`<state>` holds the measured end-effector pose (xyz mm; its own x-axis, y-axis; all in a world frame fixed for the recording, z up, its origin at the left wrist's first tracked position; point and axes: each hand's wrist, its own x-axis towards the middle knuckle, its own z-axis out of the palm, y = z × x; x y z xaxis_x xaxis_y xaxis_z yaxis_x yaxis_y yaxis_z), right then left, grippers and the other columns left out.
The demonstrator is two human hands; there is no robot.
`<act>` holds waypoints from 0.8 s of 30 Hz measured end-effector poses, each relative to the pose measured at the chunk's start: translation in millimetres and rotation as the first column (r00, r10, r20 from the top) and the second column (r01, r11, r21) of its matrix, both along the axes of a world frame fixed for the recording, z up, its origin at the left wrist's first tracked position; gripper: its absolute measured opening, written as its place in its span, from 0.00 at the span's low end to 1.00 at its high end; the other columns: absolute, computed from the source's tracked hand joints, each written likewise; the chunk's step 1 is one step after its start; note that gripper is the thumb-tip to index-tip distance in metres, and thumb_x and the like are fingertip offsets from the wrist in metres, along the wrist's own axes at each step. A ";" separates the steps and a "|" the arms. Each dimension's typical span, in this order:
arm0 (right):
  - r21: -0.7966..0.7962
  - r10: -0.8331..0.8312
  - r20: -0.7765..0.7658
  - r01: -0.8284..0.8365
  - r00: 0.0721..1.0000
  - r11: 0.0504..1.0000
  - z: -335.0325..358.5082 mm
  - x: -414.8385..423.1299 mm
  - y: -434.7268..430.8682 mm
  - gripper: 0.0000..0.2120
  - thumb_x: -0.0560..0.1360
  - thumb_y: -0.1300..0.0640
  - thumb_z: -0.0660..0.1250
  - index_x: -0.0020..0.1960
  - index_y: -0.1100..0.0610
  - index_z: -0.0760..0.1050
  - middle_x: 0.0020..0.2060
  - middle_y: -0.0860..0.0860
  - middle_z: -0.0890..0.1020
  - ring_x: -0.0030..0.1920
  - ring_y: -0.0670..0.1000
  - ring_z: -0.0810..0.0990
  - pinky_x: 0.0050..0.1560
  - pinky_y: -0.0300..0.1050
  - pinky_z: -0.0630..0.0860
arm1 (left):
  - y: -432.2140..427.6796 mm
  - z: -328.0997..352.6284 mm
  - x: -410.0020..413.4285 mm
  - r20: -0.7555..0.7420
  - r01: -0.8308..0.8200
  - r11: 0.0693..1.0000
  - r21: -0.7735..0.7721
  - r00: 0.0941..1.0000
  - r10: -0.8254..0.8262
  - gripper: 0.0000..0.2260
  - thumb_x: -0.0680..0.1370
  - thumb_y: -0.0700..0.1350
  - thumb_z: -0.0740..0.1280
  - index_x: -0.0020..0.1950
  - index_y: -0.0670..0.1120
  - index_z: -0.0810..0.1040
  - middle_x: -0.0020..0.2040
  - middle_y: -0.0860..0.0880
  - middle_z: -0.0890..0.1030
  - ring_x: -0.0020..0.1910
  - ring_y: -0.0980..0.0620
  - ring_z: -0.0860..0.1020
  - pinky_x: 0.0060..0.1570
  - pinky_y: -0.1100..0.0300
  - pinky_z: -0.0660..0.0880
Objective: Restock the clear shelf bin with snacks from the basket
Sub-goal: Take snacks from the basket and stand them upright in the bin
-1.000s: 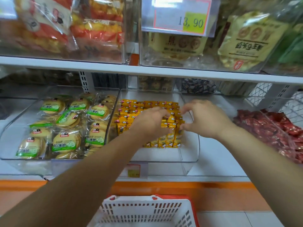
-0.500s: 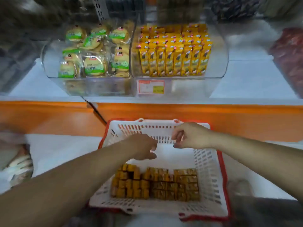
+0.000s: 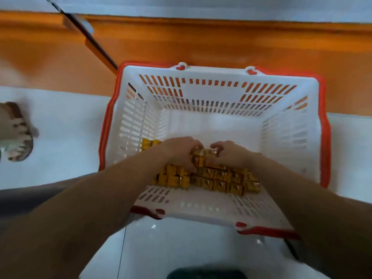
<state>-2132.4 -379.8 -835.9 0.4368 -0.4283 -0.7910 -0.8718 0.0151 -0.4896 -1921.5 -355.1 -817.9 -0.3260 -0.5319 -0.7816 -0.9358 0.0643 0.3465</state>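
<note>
**Both your hands are down in the basket, closed on a clump of snack packs.**

Your left hand (image 3: 178, 153) and right hand (image 3: 231, 157) face each other in the near half of the white, red-rimmed basket (image 3: 211, 91). The fingers of both are curled round a small block of yellow snack packs (image 3: 218, 178) pinched between them. That block sits on top of the other packs, which lie in tight rows against the basket's near wall. Your forearms cross the near rim and hide part of those rows. The basket stands on pale floor tiles (image 3: 66, 158), just in front of the orange shelf base (image 3: 201, 43). Well off to your left lies a blurred, brown-striped object (image 3: 17, 131), too smeared to identify. A dark shape (image 3: 205, 274) shows at the bottom edge.
</note>
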 end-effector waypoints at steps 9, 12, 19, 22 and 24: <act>-0.111 -0.125 0.046 0.130 0.991 0.985 -16.3 3.9 -5.9 0.35 0.67 0.44 0.78 0.69 0.53 0.73 0.58 0.52 0.79 0.48 0.49 0.77 0.42 0.36 0.72 | -2.5 -16.6 -0.7 -0.080 -0.141 0.984 -0.112 0.988 0.133 0.31 0.76 0.64 0.69 0.77 0.55 0.68 0.70 0.48 0.76 0.65 0.45 0.76 0.60 0.50 0.73; -0.156 -0.390 0.154 0.412 0.908 0.898 -15.4 -2.6 -5.6 0.30 0.68 0.52 0.79 0.68 0.52 0.74 0.57 0.49 0.79 0.49 0.46 0.76 0.40 0.32 0.70 | -10.8 -19.6 -1.6 -0.027 -0.199 0.971 -0.131 0.980 0.197 0.29 0.80 0.65 0.64 0.77 0.54 0.68 0.71 0.47 0.77 0.65 0.44 0.77 0.59 0.50 0.74; -0.150 -0.682 0.268 0.729 0.680 0.668 -10.1 -7.7 -2.0 0.21 0.69 0.62 0.77 0.61 0.56 0.79 0.54 0.51 0.81 0.55 0.51 0.81 0.56 0.48 0.81 | -31.3 -21.3 -23.6 -0.025 -0.138 0.985 -0.106 0.990 0.136 0.44 0.68 0.64 0.78 0.80 0.52 0.64 0.71 0.46 0.73 0.68 0.43 0.74 0.61 0.50 0.73; -0.094 -0.753 0.277 0.797 0.597 0.597 -7.9 -11.4 -3.2 0.16 0.70 0.66 0.75 0.55 0.55 0.81 0.51 0.50 0.83 0.55 0.51 0.82 0.54 0.52 0.82 | -30.5 -26.5 -30.7 0.002 -0.141 0.985 -0.100 0.990 0.142 0.49 0.66 0.67 0.77 0.80 0.51 0.61 0.73 0.46 0.72 0.70 0.43 0.73 0.65 0.44 0.74; -0.050 -0.774 0.285 0.815 0.565 0.577 -6.8 -15.2 -5.2 0.17 0.69 0.65 0.77 0.57 0.56 0.81 0.52 0.51 0.83 0.52 0.51 0.83 0.47 0.46 0.83 | -30.8 -28.2 -32.7 0.011 -0.132 0.988 -0.083 0.991 0.133 0.49 0.66 0.70 0.76 0.79 0.51 0.61 0.73 0.47 0.73 0.70 0.43 0.73 0.65 0.43 0.74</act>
<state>-2147.6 -385.0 -842.7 -0.0028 -0.7917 -0.6109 -0.4190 0.5557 -0.7181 -1954.2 -386.0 -846.1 -0.2353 -0.6319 -0.7385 -0.9436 -0.0334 0.3293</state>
